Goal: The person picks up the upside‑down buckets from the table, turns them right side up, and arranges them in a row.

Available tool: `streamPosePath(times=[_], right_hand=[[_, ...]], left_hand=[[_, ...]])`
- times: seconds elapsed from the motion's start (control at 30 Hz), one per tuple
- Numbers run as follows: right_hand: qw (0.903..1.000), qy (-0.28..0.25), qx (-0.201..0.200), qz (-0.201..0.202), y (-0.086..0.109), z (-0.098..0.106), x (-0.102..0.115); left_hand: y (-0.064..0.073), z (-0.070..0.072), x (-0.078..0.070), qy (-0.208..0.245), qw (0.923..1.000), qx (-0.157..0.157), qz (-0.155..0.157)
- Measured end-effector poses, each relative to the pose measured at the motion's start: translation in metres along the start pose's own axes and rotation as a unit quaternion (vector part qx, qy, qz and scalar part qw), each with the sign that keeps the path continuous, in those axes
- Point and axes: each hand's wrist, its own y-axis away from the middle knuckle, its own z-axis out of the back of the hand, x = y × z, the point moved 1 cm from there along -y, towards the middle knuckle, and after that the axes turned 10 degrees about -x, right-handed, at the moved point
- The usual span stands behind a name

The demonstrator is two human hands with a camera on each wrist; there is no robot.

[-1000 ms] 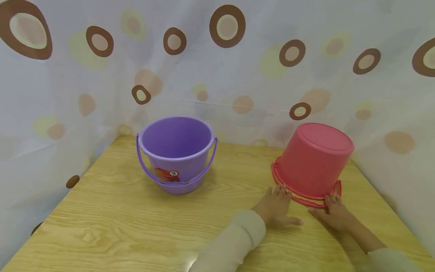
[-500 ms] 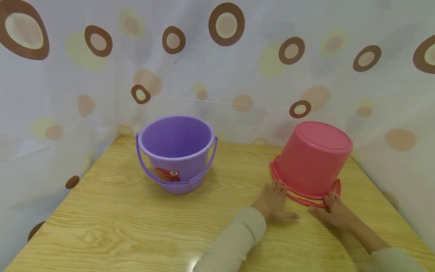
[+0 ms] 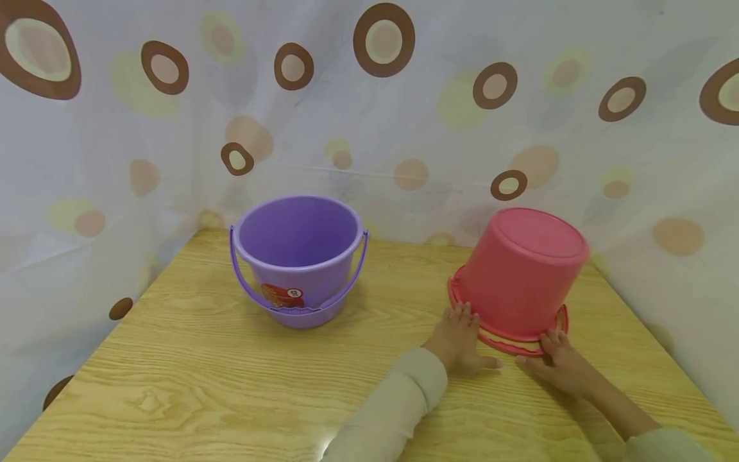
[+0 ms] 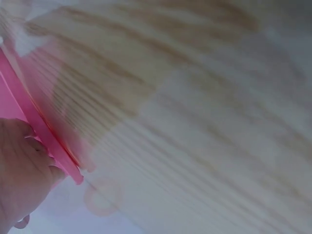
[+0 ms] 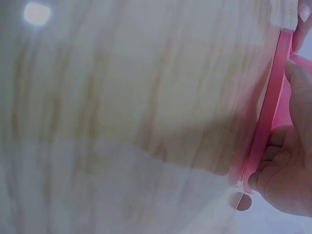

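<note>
A red bucket (image 3: 525, 276) stands upside down on the wooden table, at the right in the head view. Along its near side, low by the table, runs its red handle (image 3: 508, 347). My left hand (image 3: 458, 340) rests with fairly straight fingers on the left part of the bucket's rim, thumb pointing right. At the right part of the rim, my right hand (image 3: 564, 369) touches with its fingertips, thumb toward the left. Both wrist views show the hands against a pink edge (image 4: 41, 126), with some fingertips hidden behind it.
A purple bucket (image 3: 303, 282) stands upright at the left, its handle hanging down in front. The wooden table (image 3: 231, 398) lies under both buckets. A white curtain (image 3: 323, 128) with brown and yellow circles closes off the back and sides.
The red bucket has shifted slightly to the left, and both hands have moved left along with it. The purple bucket stays where it was.
</note>
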Motion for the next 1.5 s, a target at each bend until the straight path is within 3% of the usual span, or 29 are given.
streamPosePath(times=[0.7,1.2,1.5], right_hand=[[0.9999,0.008,0.006,0.006,0.001,-0.005,0.010],[0.9998,-0.011,0.014,0.010,0.003,-0.007,0.018],[0.9994,-0.024,0.024,0.009,0.005,-0.008,0.021]], left_hand=[[0.008,-0.004,0.010,0.018,0.9998,0.006,0.004],[0.015,-0.003,0.017,0.001,1.0000,0.008,-0.005],[0.019,-0.005,0.021,0.024,0.9996,0.006,-0.012]])
